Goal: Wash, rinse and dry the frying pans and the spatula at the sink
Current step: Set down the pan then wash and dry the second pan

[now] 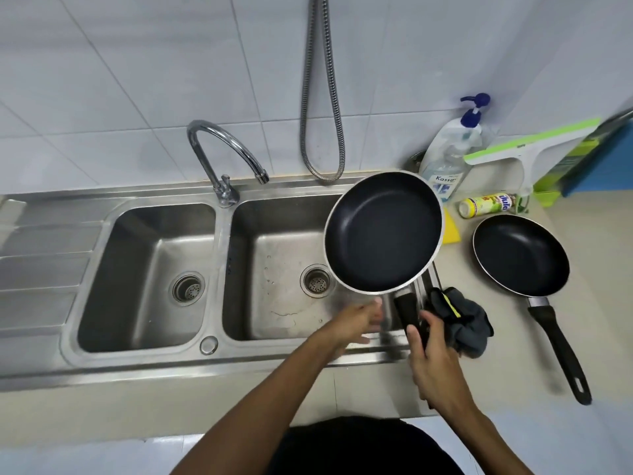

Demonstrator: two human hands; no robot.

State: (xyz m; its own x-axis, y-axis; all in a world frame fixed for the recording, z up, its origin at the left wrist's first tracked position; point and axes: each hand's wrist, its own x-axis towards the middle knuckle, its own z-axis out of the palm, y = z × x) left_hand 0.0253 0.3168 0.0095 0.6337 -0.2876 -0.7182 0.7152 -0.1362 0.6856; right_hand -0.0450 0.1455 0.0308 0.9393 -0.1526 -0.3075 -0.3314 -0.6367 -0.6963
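Two bare forearms rise from the bottom of the view and converge, the left slanting up to the right, the right slanting up to the left. The right hand (432, 359) curls round the handle of the black non-stick frying pan with a silver rim (383, 231), thumb along the handle's top, above the front right corner of the stainless steel double sink (137, 368). The left hand (356, 322), blurred, stretches its fingers towards the pan's near rim above the right basin's front edge; contact cannot be told.
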